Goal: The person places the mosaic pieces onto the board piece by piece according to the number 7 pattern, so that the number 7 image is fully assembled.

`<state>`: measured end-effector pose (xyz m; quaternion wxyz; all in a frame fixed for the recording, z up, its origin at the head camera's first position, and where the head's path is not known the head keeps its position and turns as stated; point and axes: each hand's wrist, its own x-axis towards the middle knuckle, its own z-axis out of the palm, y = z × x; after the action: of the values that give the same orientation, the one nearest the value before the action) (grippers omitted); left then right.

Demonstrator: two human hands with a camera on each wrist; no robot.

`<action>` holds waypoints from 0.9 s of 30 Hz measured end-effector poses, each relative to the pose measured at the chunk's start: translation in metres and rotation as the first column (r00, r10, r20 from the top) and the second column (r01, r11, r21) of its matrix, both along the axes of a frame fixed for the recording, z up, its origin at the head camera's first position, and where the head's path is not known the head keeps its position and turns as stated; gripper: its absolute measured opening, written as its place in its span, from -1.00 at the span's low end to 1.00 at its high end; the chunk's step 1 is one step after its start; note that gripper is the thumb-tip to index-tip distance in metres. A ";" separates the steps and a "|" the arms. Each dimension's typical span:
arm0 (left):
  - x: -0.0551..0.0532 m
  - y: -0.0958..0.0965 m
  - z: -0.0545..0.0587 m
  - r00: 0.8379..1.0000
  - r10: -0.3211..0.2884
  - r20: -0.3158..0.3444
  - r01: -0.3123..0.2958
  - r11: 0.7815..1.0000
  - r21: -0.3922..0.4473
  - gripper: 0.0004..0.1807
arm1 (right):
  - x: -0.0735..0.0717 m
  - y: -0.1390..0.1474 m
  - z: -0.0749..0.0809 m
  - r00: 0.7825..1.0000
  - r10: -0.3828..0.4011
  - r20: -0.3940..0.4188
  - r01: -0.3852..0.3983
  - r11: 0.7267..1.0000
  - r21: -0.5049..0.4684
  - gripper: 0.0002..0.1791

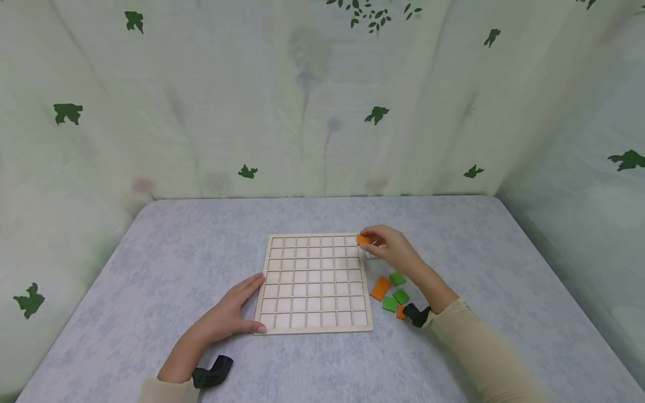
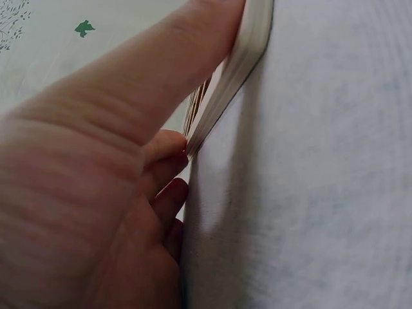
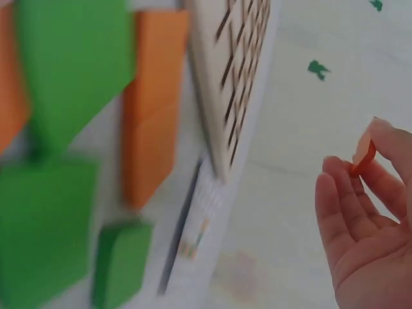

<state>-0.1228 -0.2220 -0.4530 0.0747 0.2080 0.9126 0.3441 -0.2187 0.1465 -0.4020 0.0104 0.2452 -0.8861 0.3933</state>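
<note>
A square wooden grid board [image 1: 313, 284] lies on the table, its cells bare. My left hand [image 1: 228, 311] rests along the board's left edge, fingers fairly straight, the thumb touching the near left corner. That touch also shows in the left wrist view, where the thumb lies against the rim. Between thumb and fingertips, my right hand [image 1: 394, 246] pinches a small orange tile [image 1: 363, 239] at the board's far right corner. In the right wrist view the tile [image 3: 364, 154] is seen nearly edge-on, raised off the table.
Right of the board lie several loose pieces: green tiles [image 1: 400, 296], a longer orange piece [image 1: 380, 287] and a small orange tile [image 1: 401, 312], partly behind the black wrist camera [image 1: 416, 315]. A white printed card [image 3: 187, 235] lies beyond them, mostly hidden by the right hand in the head view.
</note>
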 end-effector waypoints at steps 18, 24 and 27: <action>0.001 0.002 0.000 0.999 0.018 0.045 -0.018 1.000 -0.001 0.21 | -0.023 -0.111 -0.016 0.986 0.096 0.134 -0.085 0.993 -0.085 -0.68; 0.001 0.003 0.000 0.998 0.016 0.053 -0.016 1.000 -0.006 0.21 | -0.032 -0.120 -0.031 0.976 0.101 0.194 -0.093 0.994 -0.051 -0.71; 0.000 0.003 0.000 0.998 0.018 0.054 -0.018 1.000 -0.009 0.21 | -0.034 -0.123 -0.034 0.977 0.103 0.189 -0.102 0.995 -0.012 -0.71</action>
<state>-0.1223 -0.2191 -0.4526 0.0970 0.1901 0.9136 0.3462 -0.2529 0.0234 -0.4361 -0.0938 0.2520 -0.8688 0.4158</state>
